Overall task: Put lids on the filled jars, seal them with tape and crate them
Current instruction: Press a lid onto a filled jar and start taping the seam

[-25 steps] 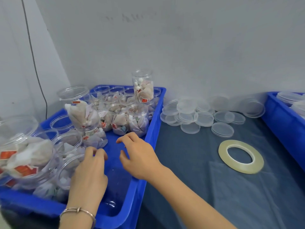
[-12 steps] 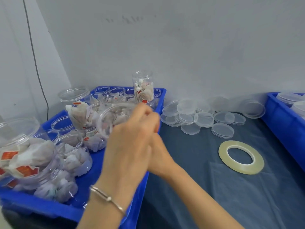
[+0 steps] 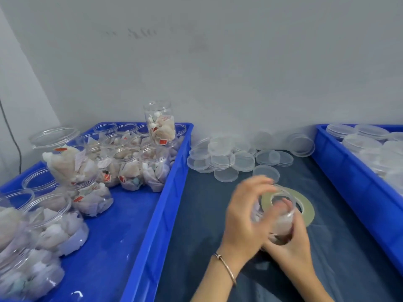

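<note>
Both hands on one filled jar (image 3: pixel 275 216) over the table: my left hand (image 3: pixel 244 216) curls round it, right hand (image 3: pixel 290 247) cups underneath, tape roll (image 3: pixel 305 205) at 1 o'clock.

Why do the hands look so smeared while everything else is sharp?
In the head view, motion blur smears the left hand, the right hand and the jar they hold; the tape roll, loose lids and left crate stay fairly sharp; the wide lens bows the crate edges; lighting is soft, with only faint shadows.
</note>
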The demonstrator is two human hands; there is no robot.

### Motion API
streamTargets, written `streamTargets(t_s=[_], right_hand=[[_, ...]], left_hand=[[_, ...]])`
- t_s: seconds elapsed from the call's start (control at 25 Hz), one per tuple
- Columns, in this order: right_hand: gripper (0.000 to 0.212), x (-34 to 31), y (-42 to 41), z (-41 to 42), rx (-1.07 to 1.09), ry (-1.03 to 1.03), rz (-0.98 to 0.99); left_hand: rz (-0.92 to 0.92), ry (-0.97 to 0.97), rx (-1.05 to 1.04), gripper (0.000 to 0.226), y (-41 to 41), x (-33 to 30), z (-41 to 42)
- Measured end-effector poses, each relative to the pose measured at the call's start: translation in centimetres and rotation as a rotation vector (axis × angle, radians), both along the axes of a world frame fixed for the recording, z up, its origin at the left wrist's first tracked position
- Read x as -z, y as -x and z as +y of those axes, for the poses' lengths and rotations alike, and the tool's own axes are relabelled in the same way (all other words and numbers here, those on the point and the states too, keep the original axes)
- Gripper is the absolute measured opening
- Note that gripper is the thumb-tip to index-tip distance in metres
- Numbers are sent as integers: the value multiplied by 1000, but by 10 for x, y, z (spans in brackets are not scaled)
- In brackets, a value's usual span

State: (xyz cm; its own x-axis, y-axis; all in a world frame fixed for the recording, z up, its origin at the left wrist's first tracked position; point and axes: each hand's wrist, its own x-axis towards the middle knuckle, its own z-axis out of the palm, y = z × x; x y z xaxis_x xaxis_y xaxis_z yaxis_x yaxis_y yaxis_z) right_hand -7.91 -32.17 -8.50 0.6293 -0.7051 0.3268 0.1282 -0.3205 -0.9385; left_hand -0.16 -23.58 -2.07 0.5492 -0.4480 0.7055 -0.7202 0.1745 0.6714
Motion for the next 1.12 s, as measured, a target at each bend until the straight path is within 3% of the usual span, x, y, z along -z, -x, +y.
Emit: streamTargets(t_s=[0.08,0.12,0.28,0.36,0.44,0.52,0.64,0.84,0.92,1.0,1.12], right_hand=[[76,8,9,-9,47,-55,4],[78,9,12,-12,66,-64,10],[80,12,12,-15,-58,-6,71],[81,13,10,-17,-130,15,107],[84,12,10,-17,-172,12,110],[86,12,10,-17,-171,-4,92],[88,11,11,-16,-173,5,79],[88,14,14,-17,-179,13,81],[91,12,12,-16,-177,3,73],[92,10,12,-15,-191,-12,59],[94,7,11,-13,-225,-14,33]], left_hand=[[291,158,-203,18,-26,20,-10],[325,56,-305,28,-42,30,-16],[253,-824,-259,62,-96,64,-45],[127,-1057,-229,63,-113,69,-53],[49,-1151,-222,63,-124,71,-56],[-3,-1132,-329,56,-123,73,-53],[21,-956,-444,24,-103,70,-42],[563,124,-375,19,-62,9,-20],[699,289,-254,23,-50,-15,-13],[660,139,-134,28,-37,-29,-11],[354,-348,-127,28,-23,-27,-18]])
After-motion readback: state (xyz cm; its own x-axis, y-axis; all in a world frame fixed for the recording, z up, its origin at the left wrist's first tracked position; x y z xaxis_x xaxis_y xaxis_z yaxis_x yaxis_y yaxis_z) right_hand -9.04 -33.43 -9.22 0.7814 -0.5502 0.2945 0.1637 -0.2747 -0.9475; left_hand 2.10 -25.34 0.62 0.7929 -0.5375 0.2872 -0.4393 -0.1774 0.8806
